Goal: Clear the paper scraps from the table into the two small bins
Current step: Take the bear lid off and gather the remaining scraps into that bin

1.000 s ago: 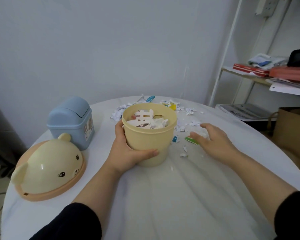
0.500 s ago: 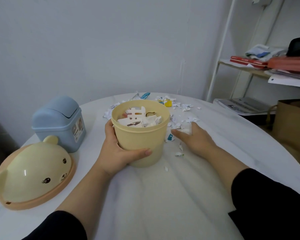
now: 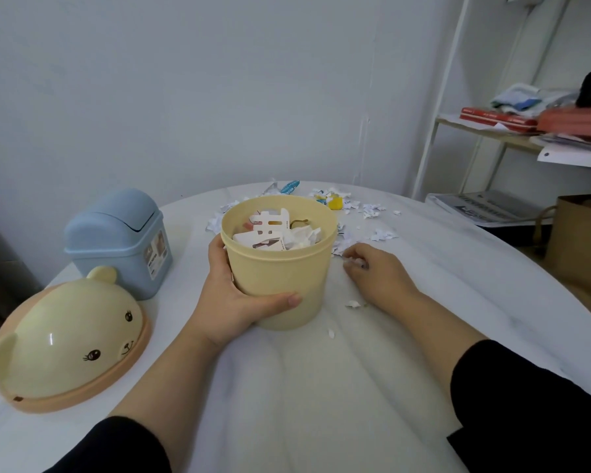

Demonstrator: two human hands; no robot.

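White table (image 3: 321,404) | scraps (image 3: 376,213) far side | left grip (image 3: 232,302) wraps yellow bin (image 3: 280,281) | right grip (image 3: 376,271) pinches scraps

Open bin (image 3: 280,268) mid-table (image 3: 321,387), scraps (image 3: 372,213) behind and inside; lidded bin (image 3: 120,240) and bear lid (image 3: 65,343) left.

The near half of the table (image 3: 321,397) lies open between the forearms. To the left, the bear lid (image 3: 65,339) and blue bin (image 3: 120,240) block the way — the yellow bin (image 3: 280,264) stands mid-table, scraps (image 3: 372,213) beyond.
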